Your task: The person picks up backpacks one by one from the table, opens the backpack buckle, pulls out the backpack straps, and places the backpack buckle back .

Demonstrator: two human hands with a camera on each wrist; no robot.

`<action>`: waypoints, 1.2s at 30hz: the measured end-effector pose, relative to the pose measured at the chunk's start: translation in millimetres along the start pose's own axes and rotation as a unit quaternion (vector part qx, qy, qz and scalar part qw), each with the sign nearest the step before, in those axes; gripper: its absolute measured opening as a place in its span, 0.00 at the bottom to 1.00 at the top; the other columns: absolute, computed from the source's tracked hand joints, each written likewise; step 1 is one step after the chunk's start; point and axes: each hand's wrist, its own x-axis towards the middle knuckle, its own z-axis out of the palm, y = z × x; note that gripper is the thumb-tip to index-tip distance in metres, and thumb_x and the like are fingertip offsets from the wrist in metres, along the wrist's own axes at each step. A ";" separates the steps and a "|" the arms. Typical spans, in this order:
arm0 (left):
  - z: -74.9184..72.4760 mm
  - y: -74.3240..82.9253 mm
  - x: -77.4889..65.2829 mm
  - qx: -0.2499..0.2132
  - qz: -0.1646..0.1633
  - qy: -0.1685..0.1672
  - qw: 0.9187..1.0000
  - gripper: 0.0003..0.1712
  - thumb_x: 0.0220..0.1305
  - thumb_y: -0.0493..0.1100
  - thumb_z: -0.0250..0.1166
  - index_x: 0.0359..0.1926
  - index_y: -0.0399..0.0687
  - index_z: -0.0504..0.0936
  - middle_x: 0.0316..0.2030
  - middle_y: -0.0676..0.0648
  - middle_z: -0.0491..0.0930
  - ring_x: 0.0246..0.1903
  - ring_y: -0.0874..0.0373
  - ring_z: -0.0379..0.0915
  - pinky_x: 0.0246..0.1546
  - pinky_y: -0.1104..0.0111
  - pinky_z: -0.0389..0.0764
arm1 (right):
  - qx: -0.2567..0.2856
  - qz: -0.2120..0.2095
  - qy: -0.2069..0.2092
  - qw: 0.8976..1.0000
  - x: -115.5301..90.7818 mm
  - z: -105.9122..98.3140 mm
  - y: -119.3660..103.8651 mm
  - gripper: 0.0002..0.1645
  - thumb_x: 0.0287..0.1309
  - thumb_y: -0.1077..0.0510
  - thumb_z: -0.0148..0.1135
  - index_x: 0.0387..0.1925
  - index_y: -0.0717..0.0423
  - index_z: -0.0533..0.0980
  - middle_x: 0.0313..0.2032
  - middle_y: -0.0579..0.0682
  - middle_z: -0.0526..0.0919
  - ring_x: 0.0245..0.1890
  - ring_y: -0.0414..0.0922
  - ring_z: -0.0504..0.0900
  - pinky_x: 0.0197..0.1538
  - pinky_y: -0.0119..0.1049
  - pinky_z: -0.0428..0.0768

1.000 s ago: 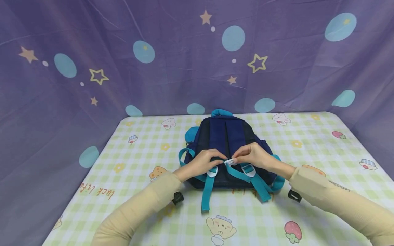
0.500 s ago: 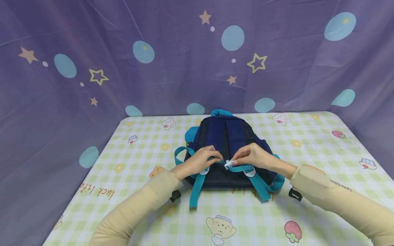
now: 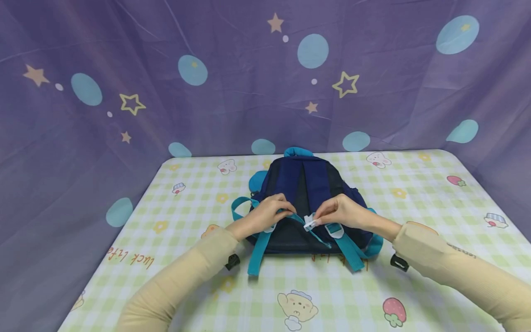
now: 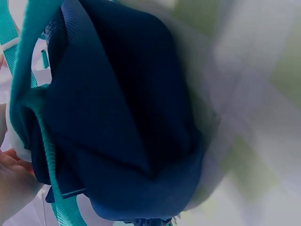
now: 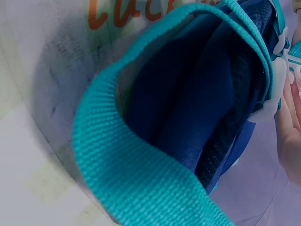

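A dark blue backpack (image 3: pixel 296 184) with teal straps lies on the table, its strap side up. At its middle, my right hand (image 3: pixel 344 212) pinches a small white plastic buckle (image 3: pixel 309 223) between thumb and fingers. A thin teal strap (image 3: pixel 299 218) runs from the buckle to my left hand (image 3: pixel 267 216), whose thumb and fingertips pinch it. Its short end (image 3: pixel 325 242) hangs out on the other side of the buckle. In the right wrist view a wide teal strap (image 5: pixel 141 183) loops in front of the pack. The left wrist view shows mostly the pack's side (image 4: pixel 117 117).
White strap adjusters (image 3: pixel 334 229) sit low on the pack, with loose teal tails (image 3: pixel 258 258) hanging over its near edge. A teal carry handle (image 3: pixel 298 151) stands at the top. The checked tablecloth (image 3: pixel 199 299) spreads around; a purple curtain (image 3: pixel 249 83) rises behind.
My left hand has drawn left, away from the buckle, with the strap. The strap's right-hand part has shortened to a loose end. The left tail has swung left.
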 end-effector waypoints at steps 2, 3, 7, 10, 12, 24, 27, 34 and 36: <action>-0.5 -1.1 0.0 0.002 -0.003 0.000 1.000 0.08 0.66 0.35 0.64 0.42 0.40 0.86 0.32 0.47 0.74 0.30 0.57 0.70 0.30 0.75 0.72 | -0.002 0.001 -0.002 1.000 -0.4 -0.1 0.3 0.06 0.58 0.71 0.65 0.36 0.73 0.82 0.35 0.62 0.86 0.35 0.47 0.86 0.38 0.32 0.82; -0.8 -1.5 0.0 0.003 -0.004 0.000 1.000 0.08 0.66 0.35 0.63 0.43 0.40 0.87 0.32 0.47 0.74 0.30 0.57 0.70 0.30 0.75 0.72 | -0.002 0.001 -0.003 1.000 -0.6 0.0 0.4 0.06 0.58 0.70 0.65 0.36 0.73 0.82 0.35 0.62 0.86 0.35 0.49 0.86 0.38 0.32 0.82; -3.0 -2.9 -0.7 0.002 -0.011 0.003 1.000 0.08 0.66 0.35 0.63 0.43 0.39 0.86 0.32 0.47 0.73 0.29 0.57 0.70 0.30 0.75 0.72 | -0.005 -0.001 -0.010 1.000 -1.6 0.3 0.4 0.06 0.58 0.70 0.65 0.36 0.72 0.83 0.33 0.60 0.87 0.34 0.49 0.86 0.37 0.32 0.82; -4.9 -4.5 -1.1 -0.006 -0.020 0.008 1.000 0.08 0.66 0.34 0.63 0.43 0.38 0.86 0.31 0.47 0.73 0.28 0.58 0.69 0.29 0.75 0.72 | -0.007 -0.005 -0.014 1.000 -2.7 0.3 -0.2 0.06 0.57 0.70 0.66 0.35 0.72 0.83 0.33 0.60 0.86 0.33 0.44 0.86 0.38 0.32 0.82; -5.8 -5.8 -1.3 -0.011 -0.023 0.012 1.000 0.08 0.66 0.34 0.63 0.43 0.37 0.86 0.31 0.47 0.74 0.27 0.58 0.69 0.28 0.74 0.72 | -0.007 -0.010 -0.016 1.000 -3.4 -0.1 -0.2 0.06 0.57 0.69 0.66 0.35 0.72 0.83 0.33 0.60 0.86 0.33 0.43 0.86 0.38 0.32 0.82; -10.6 -8.9 -2.7 -0.042 -0.032 0.026 0.998 0.07 0.66 0.33 0.62 0.41 0.35 0.86 0.31 0.45 0.77 0.25 0.60 0.69 0.28 0.74 0.73 | -0.021 -0.016 -0.021 0.999 -6.3 -4.2 4.1 0.06 0.57 0.69 0.66 0.35 0.71 0.83 0.33 0.59 0.87 0.32 0.42 0.85 0.35 0.32 0.81; -9.7 -11.3 -2.4 -0.041 -0.042 0.032 0.998 0.07 0.66 0.32 0.62 0.40 0.34 0.86 0.33 0.44 0.79 0.27 0.57 0.72 0.30 0.73 0.74 | -0.016 -0.016 -0.024 0.999 -6.7 -3.9 4.7 0.06 0.57 0.69 0.66 0.35 0.71 0.83 0.32 0.59 0.87 0.32 0.40 0.84 0.34 0.31 0.80; -9.6 -15.6 -2.1 -0.049 -0.061 0.045 0.996 0.07 0.66 0.32 0.62 0.39 0.34 0.86 0.34 0.42 0.81 0.32 0.53 0.77 0.34 0.71 0.76 | -0.006 -0.029 -0.030 0.999 -6.4 -3.3 5.7 0.05 0.56 0.70 0.66 0.34 0.72 0.83 0.31 0.61 0.86 0.31 0.40 0.84 0.33 0.30 0.80; -10.1 -15.5 -1.9 -0.053 -0.065 0.045 0.995 0.07 0.66 0.32 0.62 0.39 0.34 0.86 0.35 0.42 0.81 0.33 0.53 0.77 0.35 0.71 0.77 | -0.005 -0.031 -0.031 0.999 -6.3 -3.5 6.2 0.05 0.56 0.70 0.66 0.34 0.72 0.82 0.31 0.61 0.86 0.31 0.41 0.84 0.33 0.30 0.80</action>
